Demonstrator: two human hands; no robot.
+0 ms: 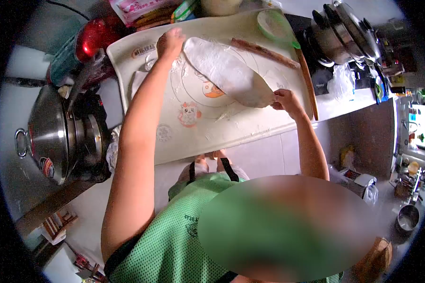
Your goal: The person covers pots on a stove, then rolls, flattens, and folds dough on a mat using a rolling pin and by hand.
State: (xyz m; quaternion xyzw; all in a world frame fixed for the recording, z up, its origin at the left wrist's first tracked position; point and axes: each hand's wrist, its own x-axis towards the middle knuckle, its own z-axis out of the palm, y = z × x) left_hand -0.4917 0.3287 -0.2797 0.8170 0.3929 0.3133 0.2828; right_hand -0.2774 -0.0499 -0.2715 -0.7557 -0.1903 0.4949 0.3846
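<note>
A long, flat, pale sheet of dough (226,70) stretches slantwise over the printed mat (141,118). My right hand (286,103) pinches the sheet's lower right end between thumb and fingers. Near its upper left end is my left hand (171,43), its fingers drawn together; what they hold, if anything, is hidden. Small white pieces (150,62) lie left of my left wrist. Behind the sheet rests a wooden rolling pin (265,53). White flour marks are scattered over the mat.
A green-rimmed round container (275,28) stands at the mat's back right, with a wooden stick (309,85) along the right edge. Lidded pans (49,134) are at the left, stacked pots (342,33) at the back right. A red appliance (92,41) stands back left.
</note>
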